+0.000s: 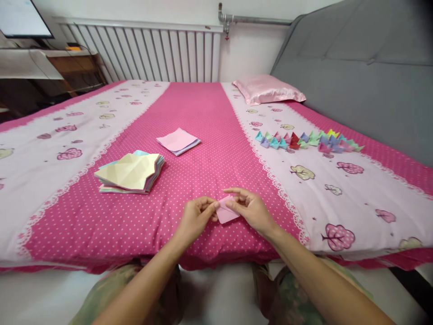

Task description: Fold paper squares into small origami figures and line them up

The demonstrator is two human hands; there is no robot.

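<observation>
A small folded piece of pink paper (227,215) is held just above the near part of the bed, between both hands. My left hand (199,215) pinches its left edge between thumb and fingers. On the other side, my right hand (251,208) grips the upper right part, its thumb lying over the paper and its index finger stretched out behind. Some of the folds are covered by my fingers. Beyond my left hand lies a stack of creased paper sheets (130,171), cream on top. A smaller stack of flat square paper (179,139), pink on top, sits farther back.
Several small folded paper boats (294,141) in many colours stand in rows at the right. A pink pillow (267,89) lies at the back by the grey headboard (355,67). The patterned bedspread (203,108) reaches toward a white radiator (145,52).
</observation>
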